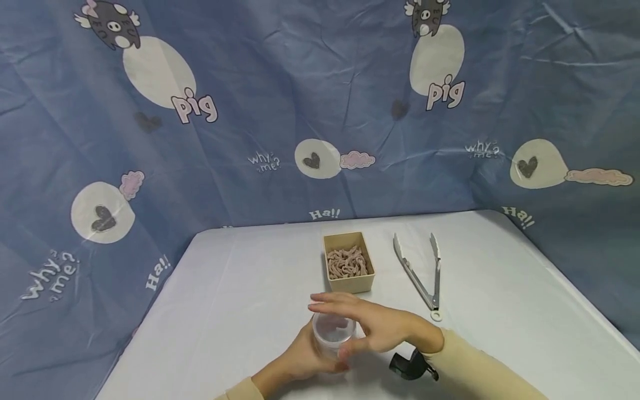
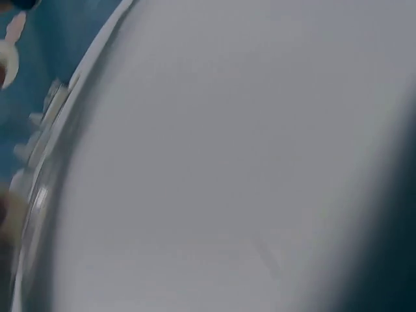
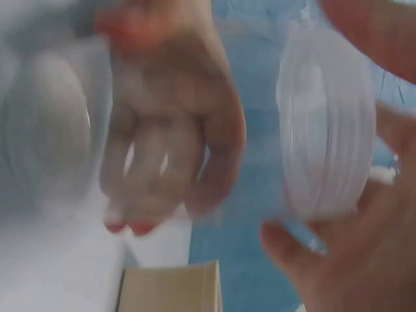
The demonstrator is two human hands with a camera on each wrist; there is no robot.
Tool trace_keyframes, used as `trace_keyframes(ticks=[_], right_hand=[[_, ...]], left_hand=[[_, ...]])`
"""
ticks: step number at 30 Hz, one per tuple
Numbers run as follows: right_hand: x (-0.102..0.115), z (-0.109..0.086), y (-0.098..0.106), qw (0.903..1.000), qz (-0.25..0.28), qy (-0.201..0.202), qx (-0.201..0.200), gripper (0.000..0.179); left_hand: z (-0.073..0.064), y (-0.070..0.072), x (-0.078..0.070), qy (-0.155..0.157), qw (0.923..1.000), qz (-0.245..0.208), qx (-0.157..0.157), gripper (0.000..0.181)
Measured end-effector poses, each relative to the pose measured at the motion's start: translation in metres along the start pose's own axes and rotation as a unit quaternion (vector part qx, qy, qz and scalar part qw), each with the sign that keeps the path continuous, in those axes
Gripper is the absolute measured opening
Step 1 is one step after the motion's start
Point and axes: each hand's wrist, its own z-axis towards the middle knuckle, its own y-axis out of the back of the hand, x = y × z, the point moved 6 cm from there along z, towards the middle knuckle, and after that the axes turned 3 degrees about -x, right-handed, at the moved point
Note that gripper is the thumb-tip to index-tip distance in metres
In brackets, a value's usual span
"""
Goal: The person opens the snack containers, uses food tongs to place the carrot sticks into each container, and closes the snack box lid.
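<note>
Clear plastic jar between two hands, near the front of a white table.
Curled fingers of the left hand grip the jar's side, while the right hand spans its ridged top with fingers extended and thumb apart; whether it touches there I cannot tell. Just beyond the hands stands a beige rectangular box of brownish, noodle-like strands. Metal tongs lie spread to its right.
</note>
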Motion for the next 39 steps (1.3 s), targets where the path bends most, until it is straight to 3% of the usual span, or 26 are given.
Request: trace_keyframes(ticks=[4,6,10,13,15,20,23,28,30,35,39], right_hand=[[0.003,0.002,0.003,0.9931,-0.089,-0.041,-0.064,0.083],[0.005,0.003,0.004,0.988,-0.123,-0.038,-0.085,0.081],[0.009,0.004,0.003,0.9956,-0.082,-0.005,-0.045,0.07],[0.009,0.002,0.002,0.9995,-0.031,-0.009,-0.001,0.07],[0.009,0.002,0.004,0.9987,-0.043,-0.026,-0.01,0.073],[0.008,0.001,0.008,0.9869,-0.114,-0.071,-0.089,0.084],[0.009,0.002,0.008,0.9876,-0.119,-0.051,-0.089,0.082],[0.009,0.002,0.007,0.998,-0.053,-0.008,-0.033,0.072],[0.009,0.002,0.008,0.9986,-0.04,-0.02,-0.028,0.073],[0.009,0.002,0.014,0.9897,-0.108,-0.053,-0.078,0.081],[0.011,0.002,0.013,0.9916,-0.11,-0.031,-0.062,0.072]], left_hand=[[-0.002,0.0,0.0,0.019,0.9967,0.026,-0.074,0.098],[-0.002,0.0,-0.002,0.02,0.9953,0.039,-0.087,0.099],[-0.001,-0.001,-0.002,0.014,0.9992,0.022,-0.032,0.09],[-0.003,-0.001,-0.002,0.014,0.9999,0.008,-0.002,0.088],[-0.003,-0.001,-0.002,0.017,0.9996,0.017,-0.015,0.09],[-0.004,0.0,-0.004,0.024,0.9955,0.053,-0.075,0.096],[-0.002,0.001,-0.004,0.016,0.9974,0.042,-0.055,0.094],[0.001,0.003,-0.002,0.006,0.9996,0.025,0.011,0.089],[0.0,0.003,-0.001,0.011,0.9995,0.026,0.012,0.091],[-0.001,0.003,-0.002,0.022,0.9987,0.034,-0.029,0.095],[0.001,0.004,-0.002,0.021,0.9993,0.027,0.012,0.092]])
